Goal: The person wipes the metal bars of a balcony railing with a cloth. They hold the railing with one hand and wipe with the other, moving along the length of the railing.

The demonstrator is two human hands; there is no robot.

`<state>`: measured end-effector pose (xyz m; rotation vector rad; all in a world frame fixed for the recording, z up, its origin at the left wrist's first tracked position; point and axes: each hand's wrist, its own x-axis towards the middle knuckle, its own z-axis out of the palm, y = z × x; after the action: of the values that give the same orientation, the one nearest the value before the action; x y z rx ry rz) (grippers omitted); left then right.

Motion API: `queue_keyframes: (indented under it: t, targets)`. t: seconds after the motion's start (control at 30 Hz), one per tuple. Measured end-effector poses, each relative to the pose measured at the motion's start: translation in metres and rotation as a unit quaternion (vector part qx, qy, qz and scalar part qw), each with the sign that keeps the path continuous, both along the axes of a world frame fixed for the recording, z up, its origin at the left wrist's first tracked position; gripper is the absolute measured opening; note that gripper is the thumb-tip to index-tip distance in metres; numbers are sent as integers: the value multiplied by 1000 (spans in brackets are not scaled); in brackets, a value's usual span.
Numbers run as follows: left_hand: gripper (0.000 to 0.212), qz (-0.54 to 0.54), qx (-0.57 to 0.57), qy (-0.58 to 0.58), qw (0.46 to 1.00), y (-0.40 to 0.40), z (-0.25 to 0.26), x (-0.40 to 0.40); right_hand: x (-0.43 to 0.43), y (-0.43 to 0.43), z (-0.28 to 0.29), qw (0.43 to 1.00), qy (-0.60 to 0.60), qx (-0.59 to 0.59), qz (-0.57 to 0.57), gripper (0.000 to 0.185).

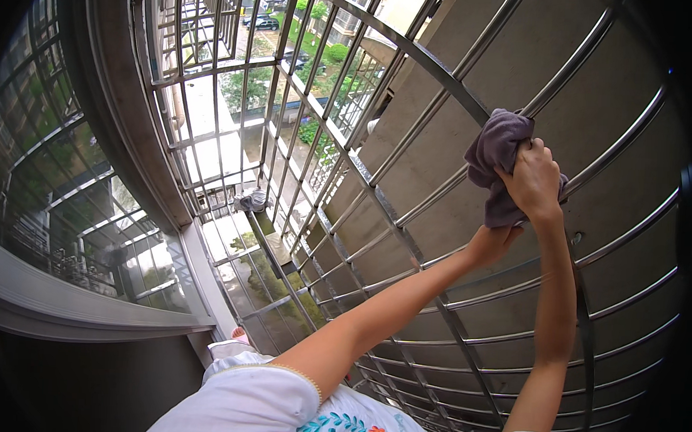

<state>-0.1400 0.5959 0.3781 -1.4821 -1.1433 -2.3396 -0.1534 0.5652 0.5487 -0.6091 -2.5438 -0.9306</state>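
Observation:
A purple-grey cloth (pixel 502 144) is bunched around a metal bar of the window grille (pixel 572 66) at the upper right. With its fingers bent, my right hand (pixel 536 175) presses and grips the cloth from the near side. Just below, my left hand (pixel 495 243) holds the cloth's lower end; its fingers are partly hidden behind the fabric. Both arms are stretched up and to the right, over the curved rows of shiny bars.
A glass window pane (pixel 86 204) in a frame stands on the left. A grey wall (pixel 526 62) lies beyond the bars at the right. A bundled grey item (pixel 251 200) rests low inside the grille. Outside, far below, are trees and parked cars (pixel 266 24).

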Motion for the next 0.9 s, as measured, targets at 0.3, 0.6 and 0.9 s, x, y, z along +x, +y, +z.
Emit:
queue_keyframes:
  t: [0.3,0.6,0.9]
  targets:
    - [45,-59,-174,-38,982,-19,12,1,-19,23,30,948,-25,-318,-11,70]
    - [56,10,-317,104,943,-160,-107,-33,-17,10,19,939,183,-290,29,59]
    - [34,-30,-484,-220,846,-333,-218,-58,-76,77,139,716,486,-436,248,72]
